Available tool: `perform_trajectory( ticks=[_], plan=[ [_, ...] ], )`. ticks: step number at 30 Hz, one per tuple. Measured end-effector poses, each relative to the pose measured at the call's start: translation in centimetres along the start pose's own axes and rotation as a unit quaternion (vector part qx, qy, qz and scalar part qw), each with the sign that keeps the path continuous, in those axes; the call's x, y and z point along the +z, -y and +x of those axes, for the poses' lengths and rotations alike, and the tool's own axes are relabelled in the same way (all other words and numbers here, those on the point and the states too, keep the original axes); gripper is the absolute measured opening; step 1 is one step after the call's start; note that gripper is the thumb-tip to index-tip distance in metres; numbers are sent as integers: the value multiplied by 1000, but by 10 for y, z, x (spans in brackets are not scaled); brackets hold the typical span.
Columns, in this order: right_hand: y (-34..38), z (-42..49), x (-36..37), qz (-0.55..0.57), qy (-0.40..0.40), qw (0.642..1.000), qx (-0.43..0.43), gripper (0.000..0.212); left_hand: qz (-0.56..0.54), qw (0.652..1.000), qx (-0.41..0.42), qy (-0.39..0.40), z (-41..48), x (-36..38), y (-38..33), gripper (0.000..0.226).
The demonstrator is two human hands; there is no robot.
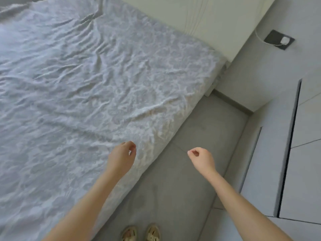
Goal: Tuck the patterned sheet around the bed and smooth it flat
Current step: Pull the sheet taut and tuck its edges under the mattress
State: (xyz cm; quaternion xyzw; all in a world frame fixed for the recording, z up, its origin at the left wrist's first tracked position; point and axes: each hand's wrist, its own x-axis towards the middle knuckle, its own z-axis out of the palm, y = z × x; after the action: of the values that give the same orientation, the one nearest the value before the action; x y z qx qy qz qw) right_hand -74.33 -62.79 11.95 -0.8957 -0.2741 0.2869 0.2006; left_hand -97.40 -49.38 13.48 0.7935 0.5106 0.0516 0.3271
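**Patterned sheet** (90,80): pale grey-and-white printed cotton sheet. It covers the whole top of the bed (210,88) and drapes over the near long edge. Creases run across the middle, with a heavier fold toward the head end. The overhang along the near edge seems to lie against the mattress side. Whether it is tucked underneath cannot be told from here.

**Floor** (175,192): grey tile strip running alongside the near edge of the bed.

**Cabinet** (309,171): light grey flat-fronted doors facing the bed across the floor strip.

**Headboard panel** (191,23): cream upright surface along the head edge of the bed.

**Left hand** (121,155): bare, poised over the near edge of the bed. The fingers are loosely curled and nothing is grasped.

**Right hand** (201,158): bare, out over the floor and apart from the bed. The fingers are loosely curled and it is likewise empty.

**Sandals** (152,233): a pair of beige woven sandals on the person's feet, close to the near edge.

**Wall plate** (279,40): dark square socket with a white plug and a thin cord.

**Handling note:** probably mid-task, between grips.
- Check along the near edge and push in any slack under the mattress.
- Draw the cloth taut toward the corner at the head end before pushing it in.
- Then flatten both palms and sweep from the middle outward toward the edges, so the creases run off rather than bunch.
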Motion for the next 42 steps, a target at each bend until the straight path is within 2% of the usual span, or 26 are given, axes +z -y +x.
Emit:
perform_trajectory(
  ticks=[8,14,18,23,27,31,35,39,42],
  plan=[
    [-31,99,-120,68,-31,995,65,27,-23,991,114,61,144,-12,-184,19],
    [-27,213,-185,124,-72,985,92,32,-19,978,189,90,275,4,-307,19],
    [-13,299,-219,190,-90,970,120,30,-7,974,205,93,365,19,-367,23],
    [5,401,-252,254,-119,952,122,22,-6,969,230,87,462,49,-422,29],
    [9,485,-275,301,-133,937,115,24,-7,968,243,69,542,79,-459,30],
    [7,588,-299,311,-123,936,111,33,53,961,270,39,629,118,-496,29],
    [-3,703,-313,322,-98,934,120,40,110,964,241,26,726,171,-522,30],
    [-22,801,-319,312,-49,938,144,44,172,967,178,69,814,227,-529,38],
    [-31,862,-315,302,-22,941,152,40,172,970,160,62,864,255,-526,46]
  ],
)
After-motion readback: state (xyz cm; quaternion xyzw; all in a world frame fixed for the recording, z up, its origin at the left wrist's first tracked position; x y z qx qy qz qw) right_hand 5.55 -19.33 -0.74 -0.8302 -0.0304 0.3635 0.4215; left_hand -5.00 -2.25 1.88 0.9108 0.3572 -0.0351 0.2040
